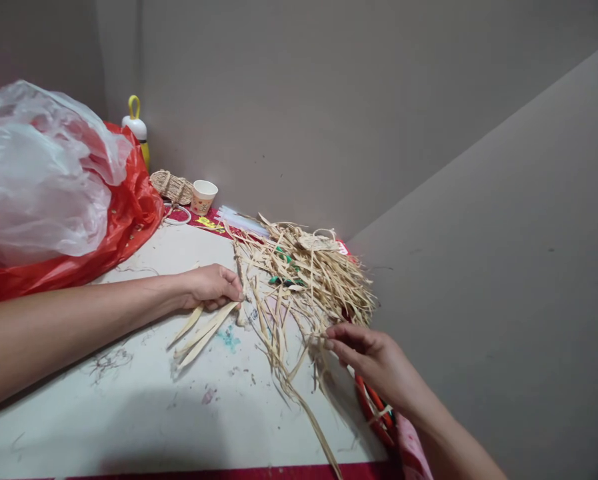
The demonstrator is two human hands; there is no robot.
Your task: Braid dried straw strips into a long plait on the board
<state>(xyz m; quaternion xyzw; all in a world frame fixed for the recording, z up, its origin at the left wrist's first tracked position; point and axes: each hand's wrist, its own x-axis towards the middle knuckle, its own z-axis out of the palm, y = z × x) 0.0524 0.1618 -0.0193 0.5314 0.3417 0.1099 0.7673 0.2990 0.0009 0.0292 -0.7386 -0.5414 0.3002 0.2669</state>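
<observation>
A heap of pale dried straw strips (303, 280) lies on the white tabletop (189, 413) near its right edge. My left hand (213, 285) rests on the table with its fingers curled, pinching a few flat strips (203, 330) that fan out toward me. My right hand (366, 353) reaches into the near side of the heap, fingertips pinched on thin strands. A small green thing (285, 280) shows among the straw.
A big clear plastic bag (39, 173) over a red bag (129, 207) fills the left. At the back stand a white and yellow bottle (137, 127), a woven straw piece (171, 187), a paper cup (203, 196) and a ring (177, 214). Brown walls close the corner.
</observation>
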